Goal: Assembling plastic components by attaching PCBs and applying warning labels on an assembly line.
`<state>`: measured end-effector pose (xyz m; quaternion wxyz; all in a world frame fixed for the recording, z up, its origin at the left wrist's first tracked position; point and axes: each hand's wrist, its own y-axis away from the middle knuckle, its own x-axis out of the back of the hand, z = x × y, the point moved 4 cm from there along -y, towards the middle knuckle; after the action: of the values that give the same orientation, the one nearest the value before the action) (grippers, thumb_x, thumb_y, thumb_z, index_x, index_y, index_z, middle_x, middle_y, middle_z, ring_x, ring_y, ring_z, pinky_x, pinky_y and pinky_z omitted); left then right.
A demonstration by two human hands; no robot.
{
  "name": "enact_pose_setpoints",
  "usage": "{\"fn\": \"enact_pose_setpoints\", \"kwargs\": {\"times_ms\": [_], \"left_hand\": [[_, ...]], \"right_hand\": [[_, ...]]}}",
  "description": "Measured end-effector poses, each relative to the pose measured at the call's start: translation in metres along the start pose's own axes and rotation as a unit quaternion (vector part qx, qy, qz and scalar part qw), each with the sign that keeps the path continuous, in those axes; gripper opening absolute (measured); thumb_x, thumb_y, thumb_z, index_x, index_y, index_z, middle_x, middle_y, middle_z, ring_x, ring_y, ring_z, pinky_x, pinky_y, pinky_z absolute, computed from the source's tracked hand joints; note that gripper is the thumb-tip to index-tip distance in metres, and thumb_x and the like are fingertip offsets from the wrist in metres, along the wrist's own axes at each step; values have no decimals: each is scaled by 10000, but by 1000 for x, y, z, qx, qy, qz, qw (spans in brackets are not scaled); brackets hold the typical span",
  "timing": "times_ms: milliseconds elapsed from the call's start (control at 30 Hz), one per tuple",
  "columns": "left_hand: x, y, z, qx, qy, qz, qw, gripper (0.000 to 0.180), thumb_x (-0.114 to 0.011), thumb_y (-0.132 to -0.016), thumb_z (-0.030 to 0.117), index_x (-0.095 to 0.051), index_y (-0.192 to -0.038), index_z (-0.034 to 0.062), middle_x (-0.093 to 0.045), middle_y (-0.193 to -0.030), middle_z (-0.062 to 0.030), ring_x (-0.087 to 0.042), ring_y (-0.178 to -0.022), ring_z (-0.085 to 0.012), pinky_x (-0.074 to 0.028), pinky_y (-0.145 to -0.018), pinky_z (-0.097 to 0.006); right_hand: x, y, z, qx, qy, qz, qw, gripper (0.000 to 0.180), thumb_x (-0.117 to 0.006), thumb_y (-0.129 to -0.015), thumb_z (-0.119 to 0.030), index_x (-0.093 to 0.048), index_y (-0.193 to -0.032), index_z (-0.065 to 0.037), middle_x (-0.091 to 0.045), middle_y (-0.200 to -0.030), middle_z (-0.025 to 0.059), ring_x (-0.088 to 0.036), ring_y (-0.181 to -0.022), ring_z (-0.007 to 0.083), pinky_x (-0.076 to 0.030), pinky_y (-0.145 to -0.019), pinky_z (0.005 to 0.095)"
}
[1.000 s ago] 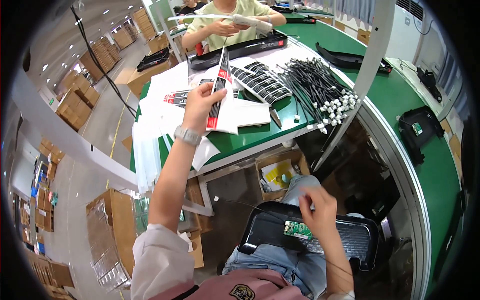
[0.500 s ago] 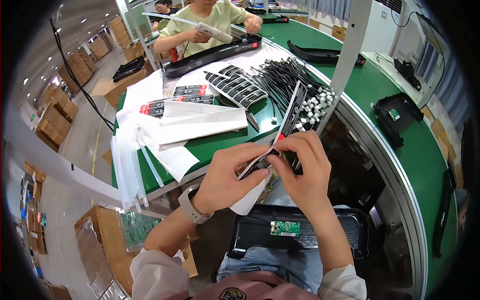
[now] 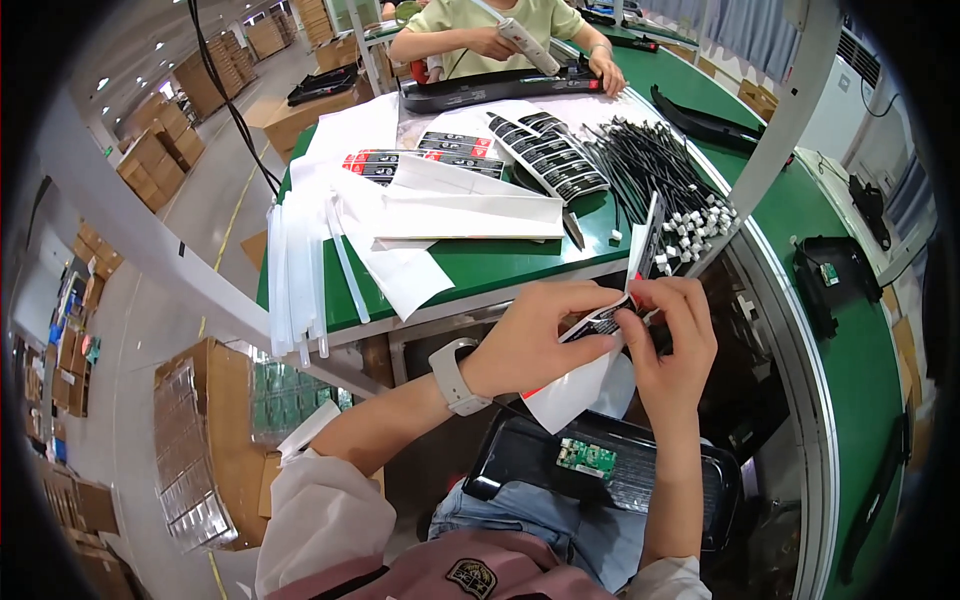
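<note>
My left hand (image 3: 535,338) pinches a black-and-red label strip with white backing (image 3: 602,322) between thumb and fingers. My right hand (image 3: 680,335) grips the same strip a little to the right, thumb and fingertips closed on it. The strip bends between the hands: its upper part points at the table, and a white glossy flap (image 3: 572,392) hangs below. A black plastic housing (image 3: 520,452) lies across my lap under my forearms. Inside it is a small green circuit board (image 3: 588,458).
On the green table (image 3: 470,290) lie white sheets (image 3: 470,212), black label sheets (image 3: 550,160), translucent tubes (image 3: 290,280) and black cables with white connectors (image 3: 655,165). Across it a person holds a white glue gun (image 3: 528,46) over a long black housing (image 3: 480,92). A metal post (image 3: 780,115) stands right.
The view has shifted, so the table appears farther left-to-right across the picture. The strip is more folded between my hands, and its white flap shows wider. The co-worker's glue gun remains over the housing.
</note>
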<state>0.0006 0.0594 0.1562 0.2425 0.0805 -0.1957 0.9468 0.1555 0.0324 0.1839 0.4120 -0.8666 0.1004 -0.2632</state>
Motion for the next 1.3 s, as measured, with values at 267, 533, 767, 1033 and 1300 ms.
{"fn": "enact_pose_setpoints", "kwargs": {"times_ms": [267,533,767,1033,1300], "left_hand": [[3,-4,-5,59,172,30,983,274,-676,-906,57,-643,-1146,-73,-655,-979,-32,-584,-914,-73,-502,-783,-241],[29,-28,-28,152,173,122,965,179,-629,-926,194,-673,-833,47,-541,-693,66,-482,-635,-20,-368,-550,-204],[160,-72,-42,63,-22,315,947,231,-557,-976,229,-604,-876,25,-573,-703,-22,-592,-620,-94,-480,-501,-264],[154,-50,-32,-21,-576,434,692,155,-636,-893,181,-622,-899,26,-663,-758,-152,-677,-722,-336,-526,-615,-384],[-48,32,-55,-48,-465,-145,872,312,-652,-887,370,-639,-983,74,-651,-898,-97,-627,-883,-282,-512,-714,-386]], "right_hand": [[-11,1,5,127,58,54,989,264,-768,-692,59,-690,-935,-7,-635,-886,100,-635,-726,235,-508,-597,303],[-25,-3,-1,180,44,34,982,223,-769,-666,23,-645,-846,-16,-619,-861,97,-622,-736,267,-503,-603,341],[30,32,34,-10,93,91,991,90,-654,-823,14,-579,-865,-13,-541,-914,123,-563,-834,272,-464,-739,334],[77,143,105,-163,221,-247,929,860,-858,-642,-112,-452,-1400,-116,-659,-962,131,-641,-908,303,-496,-841,406],[120,222,143,-150,305,-237,910,758,-729,-641,41,-542,-1351,-145,-673,-768,150,-663,-702,342,-511,-628,422]]}}
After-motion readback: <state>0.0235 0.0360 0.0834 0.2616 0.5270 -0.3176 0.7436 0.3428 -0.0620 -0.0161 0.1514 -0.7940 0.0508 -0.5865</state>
